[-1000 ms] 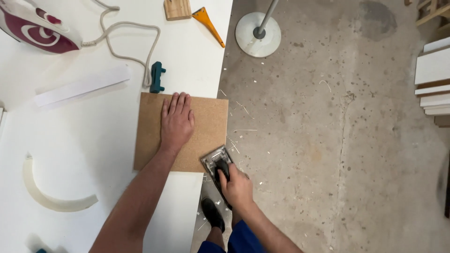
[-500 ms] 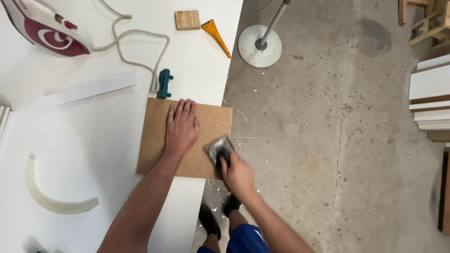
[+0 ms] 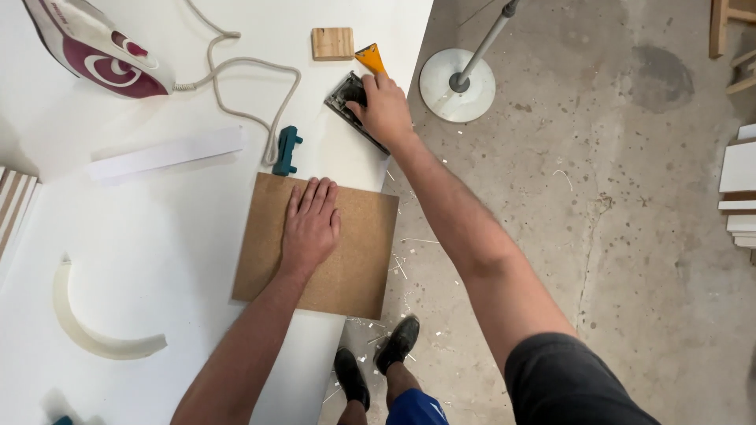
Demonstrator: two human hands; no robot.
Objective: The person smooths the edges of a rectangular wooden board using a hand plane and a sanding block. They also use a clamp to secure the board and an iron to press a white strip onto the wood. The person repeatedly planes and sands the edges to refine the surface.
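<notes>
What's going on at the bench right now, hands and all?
Left hand flat on brown board. Right hand gripping sanding block up by orange scraper. Teal clamp just beyond board.

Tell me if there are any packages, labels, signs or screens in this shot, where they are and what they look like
No packages, signs or screens show.
Only marking: a white swirl emblem on the dark red side of the iron, far left of the white table.
The brown board under the left hand is unmarked, and so is the sanding block in the right hand.
</notes>
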